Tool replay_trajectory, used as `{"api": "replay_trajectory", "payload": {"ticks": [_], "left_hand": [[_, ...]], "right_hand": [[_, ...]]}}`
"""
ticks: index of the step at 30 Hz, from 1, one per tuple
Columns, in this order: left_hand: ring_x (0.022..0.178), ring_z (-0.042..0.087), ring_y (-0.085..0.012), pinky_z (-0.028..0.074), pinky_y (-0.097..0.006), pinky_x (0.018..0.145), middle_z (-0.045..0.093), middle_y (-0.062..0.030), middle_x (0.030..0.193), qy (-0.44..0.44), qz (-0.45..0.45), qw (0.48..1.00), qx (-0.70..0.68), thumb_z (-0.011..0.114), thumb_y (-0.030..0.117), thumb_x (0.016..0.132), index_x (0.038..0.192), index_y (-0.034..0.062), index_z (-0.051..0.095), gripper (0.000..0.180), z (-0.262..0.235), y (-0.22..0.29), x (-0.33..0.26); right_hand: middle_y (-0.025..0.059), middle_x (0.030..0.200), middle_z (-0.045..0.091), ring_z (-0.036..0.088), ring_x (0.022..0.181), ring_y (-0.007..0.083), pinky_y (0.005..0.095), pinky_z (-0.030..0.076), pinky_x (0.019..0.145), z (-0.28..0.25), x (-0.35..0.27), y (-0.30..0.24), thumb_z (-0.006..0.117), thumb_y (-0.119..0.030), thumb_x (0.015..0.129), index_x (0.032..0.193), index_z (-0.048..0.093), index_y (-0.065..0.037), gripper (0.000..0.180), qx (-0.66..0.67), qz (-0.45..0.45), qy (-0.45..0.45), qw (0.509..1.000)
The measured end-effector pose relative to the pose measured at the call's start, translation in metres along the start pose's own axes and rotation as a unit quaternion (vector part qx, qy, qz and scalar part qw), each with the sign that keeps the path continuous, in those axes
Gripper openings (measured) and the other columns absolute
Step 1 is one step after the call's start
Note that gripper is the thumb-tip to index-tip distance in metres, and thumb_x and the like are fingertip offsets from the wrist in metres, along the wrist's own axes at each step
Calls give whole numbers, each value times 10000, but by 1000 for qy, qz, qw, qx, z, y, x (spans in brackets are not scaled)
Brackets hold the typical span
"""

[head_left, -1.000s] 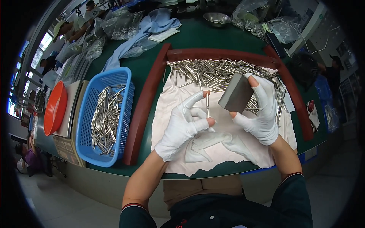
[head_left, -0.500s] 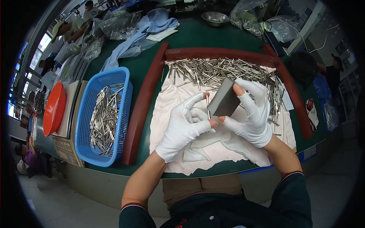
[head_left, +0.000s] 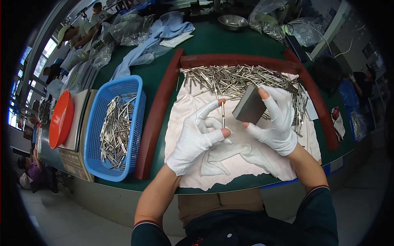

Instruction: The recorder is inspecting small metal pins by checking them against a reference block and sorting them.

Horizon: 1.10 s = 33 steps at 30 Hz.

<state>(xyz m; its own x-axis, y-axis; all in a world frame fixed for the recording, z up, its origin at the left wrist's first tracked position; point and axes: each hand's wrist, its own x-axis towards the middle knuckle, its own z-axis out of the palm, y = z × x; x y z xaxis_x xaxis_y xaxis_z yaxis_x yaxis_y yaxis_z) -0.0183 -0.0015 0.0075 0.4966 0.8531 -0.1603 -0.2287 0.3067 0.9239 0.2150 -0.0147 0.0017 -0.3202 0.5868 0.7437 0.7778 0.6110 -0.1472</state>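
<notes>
Near the middle of the frame, the left hand (head_left: 196, 137), in a white glove with bare fingertips, pinches a thin silver metal pin (head_left: 223, 115) end to end between forefinger and thumb, holding it upright over the white cloth (head_left: 230, 164). Just right of it the right hand (head_left: 276, 121), gloved the same way, grips a dark grey rectangular abrasive block (head_left: 249, 109) between thumb and fingers, its flat face turned toward the pin but a little apart from it.

By the look of it, the step in hand is dressing or checking a single pin against the block. The next move seems to call for bringing the block's face onto the pin's shaft, or rolling the pin against it, while the left fingertips keep the pin from slipping out of their light end grip.

The pin is slim, straight and shiny, with no bend that can be made out; its surface detail is too small to tell.

Above the hands, in the upper middle of the frame, a heap of like silver pins (head_left: 242, 80) lies on the cloth inside a dark red raised border (head_left: 158, 115). At the left a blue plastic basket (head_left: 132, 88) holds more pins on the green table (head_left: 152, 74), with an orange round lid (head_left: 60, 119) further left.
</notes>
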Motion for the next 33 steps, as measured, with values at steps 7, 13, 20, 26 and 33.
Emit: {"api": "replay_trajectory", "payload": {"ticks": [7, 13, 20, 26, 33], "left_hand": [[815, 673, -171, 535, -291, 796, 690, -121, 874, -34, 11, 999, 13, 645, 47, 904, 1510, -2, 249, 726, -2, -1, 3], [823, 676, -178, 532, -287, 806, 687, -151, 890, 3, 23, 997, 77, 636, 49, 910, 1482, -33, 234, 704, 1, 2, 5], [781, 671, -202, 523, -293, 760, 680, -166, 874, 12, 23, 998, 66, 737, 173, 860, 1373, -72, 358, 683, 2, 1, 4], [766, 675, -206, 520, -298, 771, 681, -166, 877, 13, 11, 997, 69, 703, 166, 882, 1392, -80, 345, 670, 0, 0, 4], [769, 682, -205, 526, -301, 776, 684, -165, 861, 35, 14, 994, 106, 698, 137, 884, 1272, -68, 433, 513, -3, 4, 2]], "right_hand": [[125, 1256, 524, 512, 1090, 307, 407, 439, 931, 3, -3, 9, 828, -151, 590, 1395, 456, -77, 890, 26, 82, 70, 994], [115, 1261, 523, 512, 1100, 304, 402, 446, 931, 1, -6, 15, 823, -141, 590, 1381, 475, -74, 867, 22, 108, 71, 991], [112, 1222, 541, 509, 1084, 314, 415, 431, 935, 0, -5, 17, 811, -142, 548, 1353, 501, -68, 866, 16, 99, 91, 991], [110, 1217, 542, 502, 1078, 314, 415, 420, 941, 1, -6, 17, 814, -159, 547, 1347, 512, -66, 861, 22, 93, 93, 991], [133, 1268, 529, 508, 1134, 317, 407, 414, 983, -1, -8, 16, 805, -111, 592, 1383, 467, -61, 861, 12, 103, 60, 993]]}}
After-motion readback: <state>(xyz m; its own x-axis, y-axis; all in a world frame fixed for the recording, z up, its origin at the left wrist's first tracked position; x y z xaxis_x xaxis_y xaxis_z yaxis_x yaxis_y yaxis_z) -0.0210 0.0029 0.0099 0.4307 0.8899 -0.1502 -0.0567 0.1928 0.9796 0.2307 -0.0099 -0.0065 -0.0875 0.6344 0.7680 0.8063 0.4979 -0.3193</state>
